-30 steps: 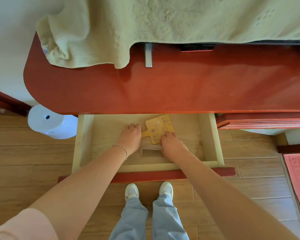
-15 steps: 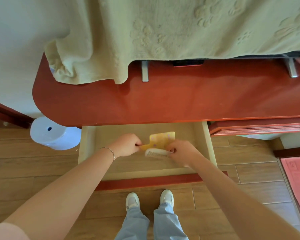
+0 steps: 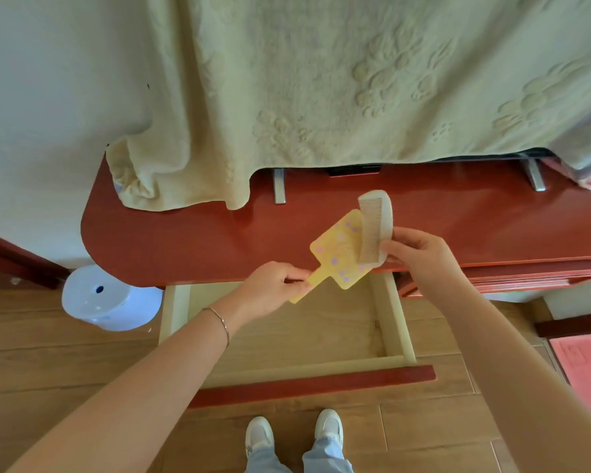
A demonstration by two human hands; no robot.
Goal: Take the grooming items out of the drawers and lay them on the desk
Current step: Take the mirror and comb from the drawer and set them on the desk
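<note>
Comb (image 3: 376,227) upright in right hand (image 3: 420,254), teeth leftward, over desk (image 3: 185,240).

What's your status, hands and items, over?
Left hand holds yellow mirror by its handle. Right hand pinches comb. Both above desk edge, drawer open. Towel covers desk's back.

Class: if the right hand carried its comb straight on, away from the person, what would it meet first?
Probably the red desk top; the right hand and comb seem to hang above its front part. Further on hangs the towel. Height is unclear.
</note>
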